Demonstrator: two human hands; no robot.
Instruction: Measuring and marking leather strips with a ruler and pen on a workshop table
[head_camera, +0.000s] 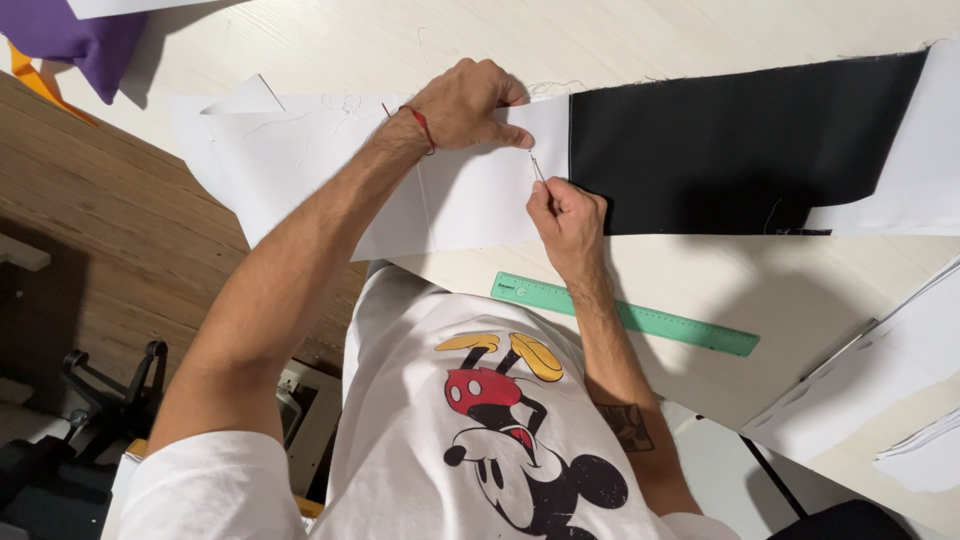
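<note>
A long strip of fabric lies across the pale table, with a white piece (330, 170) joined to a black piece (730, 140) at a seam. My left hand (465, 105), with a red thread bracelet at the wrist, presses and pinches the white fabric just beside that seam. My right hand (568, 215) holds a thin needle (537, 166) point-up at the white fabric's edge, right below the left fingertips. A fine thread cannot be made out clearly.
A green ruler (625, 315) lies on the table near my right forearm. White fabric or paper pieces (880, 370) sit at the right edge. Purple cloth (70, 40) lies at the top left. Wooden floor (110, 220) and a dark chair base (110, 390) show on the left.
</note>
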